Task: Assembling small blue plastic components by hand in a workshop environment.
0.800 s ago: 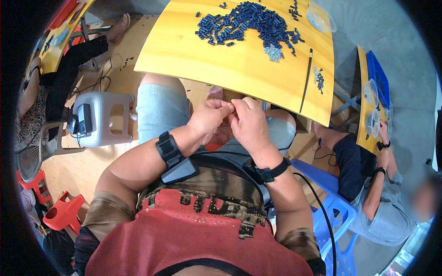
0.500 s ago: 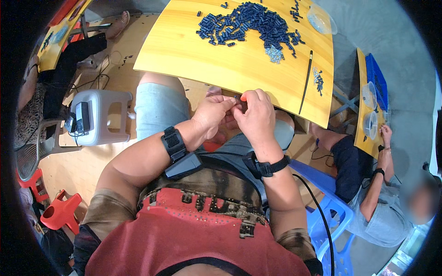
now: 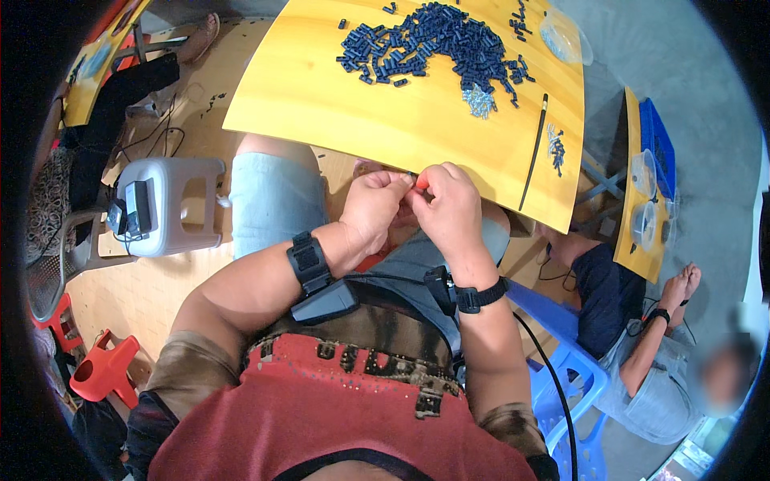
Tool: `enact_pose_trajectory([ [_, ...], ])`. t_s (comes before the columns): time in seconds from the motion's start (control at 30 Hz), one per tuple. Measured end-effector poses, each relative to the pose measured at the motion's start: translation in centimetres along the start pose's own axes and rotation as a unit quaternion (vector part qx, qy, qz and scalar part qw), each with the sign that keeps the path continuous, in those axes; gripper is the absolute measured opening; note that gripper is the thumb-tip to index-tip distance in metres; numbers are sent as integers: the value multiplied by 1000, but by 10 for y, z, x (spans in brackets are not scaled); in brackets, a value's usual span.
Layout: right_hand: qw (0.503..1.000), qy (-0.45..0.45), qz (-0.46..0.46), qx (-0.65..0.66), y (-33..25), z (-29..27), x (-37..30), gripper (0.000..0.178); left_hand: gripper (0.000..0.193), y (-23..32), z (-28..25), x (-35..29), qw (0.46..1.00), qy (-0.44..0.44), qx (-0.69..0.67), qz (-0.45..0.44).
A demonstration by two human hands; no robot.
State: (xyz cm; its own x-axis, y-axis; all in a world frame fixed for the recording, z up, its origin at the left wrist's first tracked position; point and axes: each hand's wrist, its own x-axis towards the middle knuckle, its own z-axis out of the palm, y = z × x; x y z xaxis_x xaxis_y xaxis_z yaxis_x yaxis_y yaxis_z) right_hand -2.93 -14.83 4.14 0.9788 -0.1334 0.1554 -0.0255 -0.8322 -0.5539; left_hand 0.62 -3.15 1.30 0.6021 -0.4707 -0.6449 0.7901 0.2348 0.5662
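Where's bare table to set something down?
The yellow table is bare from its near-left corner rightward to the black rod, between the near edge and the black parts pile. Crowded: that pile, the silvery bits against it, and scattered pieces right of the rod.

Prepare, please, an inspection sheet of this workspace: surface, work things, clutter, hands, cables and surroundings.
Surface: yellow tabletop.
Work things: heap of black parts, pile of silvery pieces at its near side, clear bowl.
Clutter: thin black stick, loose pieces beside it.
Hands: left hand pinches a small dark piece, mostly hidden; right hand close against it, grip unclear.
Cables: black cable, lower right; thin floor cables, left.
Surroundings: grey stool, blue chair, co-worker at right.
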Motion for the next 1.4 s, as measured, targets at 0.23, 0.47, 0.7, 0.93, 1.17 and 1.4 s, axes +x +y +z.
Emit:
enact_pose_trajectory([
  [0.23, 1000, 0, -17, 3, 5, 0, 2, 17, 12, -1, 6, -5, 998, 34, 18, 50],
  [0.47, 1000, -14, -8, 10, 9, -3, 5, 16, 16, -4, 3, 2, 999, 23, -16, 24],
  [0.7, 999, -8, 5, 46, 0, -8, 1, 18, 19, 8, -2, -8, 998, -43, 34, 20],
  [0.93, 995, -6, -8, 101, 7, -18, -21, 25, 27, 1, 2, -17, 995, -98, 19, -2],
  [1.17, 992, 38, 3, 119, 20, -26, -40, 25, 35, -5, 11, -16, 992, -107, 27, -59],
  [1.4, 986, -69, 132, 77, 70, -67, -78, 25, 30, -12, 3, -12, 972, -126, 146, -137],
])
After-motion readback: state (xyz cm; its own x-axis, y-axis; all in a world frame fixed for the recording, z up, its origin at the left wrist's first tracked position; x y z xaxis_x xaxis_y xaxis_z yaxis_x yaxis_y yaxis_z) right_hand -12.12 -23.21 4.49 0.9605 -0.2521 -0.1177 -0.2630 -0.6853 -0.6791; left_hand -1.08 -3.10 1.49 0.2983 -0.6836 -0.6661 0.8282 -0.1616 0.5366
